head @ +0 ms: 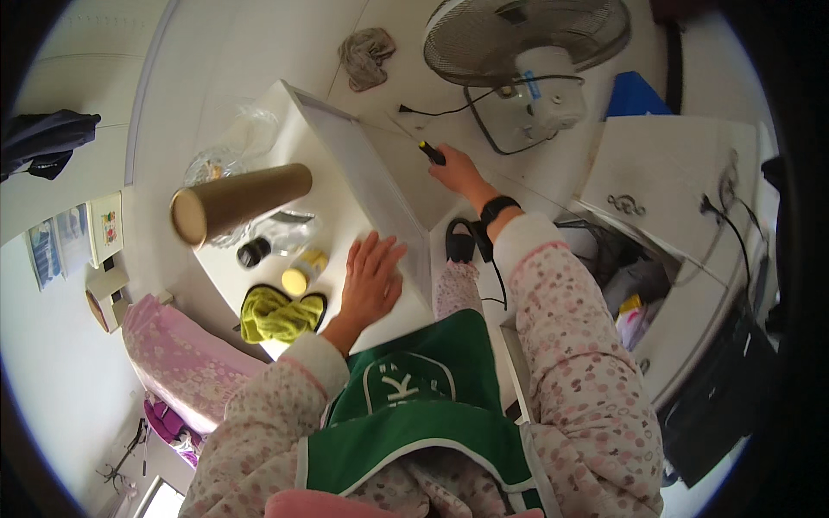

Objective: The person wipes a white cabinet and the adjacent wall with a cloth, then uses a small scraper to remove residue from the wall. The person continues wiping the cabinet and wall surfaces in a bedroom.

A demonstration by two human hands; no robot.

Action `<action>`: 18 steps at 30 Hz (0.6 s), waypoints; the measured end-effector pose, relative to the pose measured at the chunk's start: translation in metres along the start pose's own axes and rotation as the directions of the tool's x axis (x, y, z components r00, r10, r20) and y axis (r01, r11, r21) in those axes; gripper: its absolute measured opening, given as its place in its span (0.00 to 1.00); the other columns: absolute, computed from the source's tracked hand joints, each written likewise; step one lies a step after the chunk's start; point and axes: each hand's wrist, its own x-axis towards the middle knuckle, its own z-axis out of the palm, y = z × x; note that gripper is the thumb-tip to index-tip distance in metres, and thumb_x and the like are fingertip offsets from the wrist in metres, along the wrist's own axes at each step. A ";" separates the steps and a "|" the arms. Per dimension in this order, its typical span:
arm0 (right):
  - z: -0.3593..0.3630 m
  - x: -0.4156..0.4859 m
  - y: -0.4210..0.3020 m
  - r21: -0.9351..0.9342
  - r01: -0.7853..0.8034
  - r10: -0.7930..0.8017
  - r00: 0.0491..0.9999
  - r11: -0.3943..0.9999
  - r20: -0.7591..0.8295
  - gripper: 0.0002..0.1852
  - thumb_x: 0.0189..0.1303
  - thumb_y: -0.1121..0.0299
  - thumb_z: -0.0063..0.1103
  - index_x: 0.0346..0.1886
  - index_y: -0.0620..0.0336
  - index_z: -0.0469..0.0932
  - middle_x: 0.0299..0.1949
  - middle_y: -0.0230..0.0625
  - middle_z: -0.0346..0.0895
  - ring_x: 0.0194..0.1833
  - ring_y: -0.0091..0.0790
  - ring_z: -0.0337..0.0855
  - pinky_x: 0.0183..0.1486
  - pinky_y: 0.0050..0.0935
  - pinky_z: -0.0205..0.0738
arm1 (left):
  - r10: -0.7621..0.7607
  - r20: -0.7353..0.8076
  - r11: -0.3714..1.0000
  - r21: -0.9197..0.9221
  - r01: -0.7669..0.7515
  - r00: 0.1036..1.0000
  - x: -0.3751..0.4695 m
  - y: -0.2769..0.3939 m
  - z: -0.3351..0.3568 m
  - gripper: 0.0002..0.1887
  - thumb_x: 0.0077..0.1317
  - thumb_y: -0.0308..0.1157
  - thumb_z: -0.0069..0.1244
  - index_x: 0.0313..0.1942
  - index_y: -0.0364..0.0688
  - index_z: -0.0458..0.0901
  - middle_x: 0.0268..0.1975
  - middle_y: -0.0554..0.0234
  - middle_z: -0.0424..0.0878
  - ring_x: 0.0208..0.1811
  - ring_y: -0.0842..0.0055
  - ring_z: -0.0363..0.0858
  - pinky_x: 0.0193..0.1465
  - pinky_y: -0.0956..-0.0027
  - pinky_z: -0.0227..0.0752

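My right hand [456,169] grips the black and yellow handle of a screwdriver [431,153]. Its thin metal shaft points away from me, over the pale floor [395,152]. My left hand [371,278] lies palm down with spread fingers on the white top of a piece of furniture [350,194], near its edge. Close to that hand, on the same top, are a jar with a yellow lid [304,272], a clear bottle with a black cap [278,239], and a crumpled yellow-green cloth [278,315] with dark-edged parts. Behind them a brown cardboard tube [243,199] lies on its side.
An electric fan [528,45] stands ahead, its plug and cord [440,111] trailing on the floor. A grey rag [367,57] lies further left. To my right, a white cabinet [654,162] has an open compartment with bags [635,278]. Clear plastic [249,133] sits beyond the tube.
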 end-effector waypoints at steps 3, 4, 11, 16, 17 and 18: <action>0.018 0.077 0.006 0.059 0.072 -0.074 0.997 0.996 0.030 0.19 0.49 0.64 0.56 0.45 0.63 0.72 0.40 0.50 0.76 0.43 0.51 0.76 0.45 0.41 0.69 | 0.008 0.019 1.000 0.015 -0.008 1.000 -0.007 -0.004 0.004 0.29 0.53 0.35 0.49 0.58 0.49 0.69 0.62 0.59 0.64 0.67 0.59 0.54 0.70 0.50 0.40; 0.025 0.100 0.009 0.088 0.109 -0.110 0.994 0.990 0.010 0.20 0.49 0.64 0.56 0.46 0.62 0.72 0.44 0.50 0.75 0.45 0.50 0.76 0.46 0.41 0.69 | 0.007 0.021 1.000 0.002 -0.007 1.000 -0.009 -0.006 0.005 0.28 0.52 0.36 0.49 0.58 0.49 0.71 0.61 0.59 0.65 0.67 0.60 0.55 0.69 0.51 0.41; 0.082 0.259 0.021 0.107 0.204 -0.201 0.979 0.973 -0.040 0.29 0.48 0.63 0.58 0.57 0.60 0.70 0.70 0.44 0.46 0.66 0.44 0.58 0.62 0.34 0.58 | -0.038 -0.033 0.994 -0.100 0.034 0.999 -0.016 -0.009 0.004 0.22 0.50 0.38 0.50 0.49 0.53 0.80 0.53 0.65 0.73 0.59 0.66 0.65 0.67 0.56 0.49; 0.107 0.335 0.032 0.184 0.200 -0.184 0.978 0.962 -0.100 0.26 0.46 0.59 0.58 0.50 0.62 0.74 0.71 0.44 0.45 0.65 0.48 0.58 0.62 0.37 0.58 | 0.010 -0.022 0.995 -0.094 -0.012 1.000 -0.025 -0.014 0.002 0.16 0.52 0.32 0.57 0.44 0.54 0.83 0.49 0.71 0.75 0.53 0.73 0.67 0.66 0.64 0.53; 0.113 0.348 0.032 0.190 0.198 -0.179 0.977 0.962 -0.113 0.27 0.45 0.57 0.59 0.48 0.65 0.75 0.71 0.45 0.45 0.66 0.48 0.56 0.62 0.37 0.56 | 0.051 -0.065 0.997 -0.052 -0.054 0.997 -0.027 -0.015 0.002 0.15 0.52 0.32 0.58 0.42 0.55 0.84 0.49 0.73 0.76 0.53 0.74 0.67 0.66 0.65 0.53; 0.119 0.360 0.035 0.183 0.185 -0.168 0.980 0.966 -0.104 0.26 0.44 0.57 0.59 0.46 0.65 0.76 0.71 0.46 0.44 0.66 0.49 0.56 0.62 0.37 0.56 | 0.053 -0.105 0.998 -0.026 -0.056 0.993 -0.029 -0.015 0.005 0.13 0.52 0.30 0.57 0.40 0.53 0.85 0.49 0.75 0.76 0.53 0.77 0.67 0.67 0.69 0.53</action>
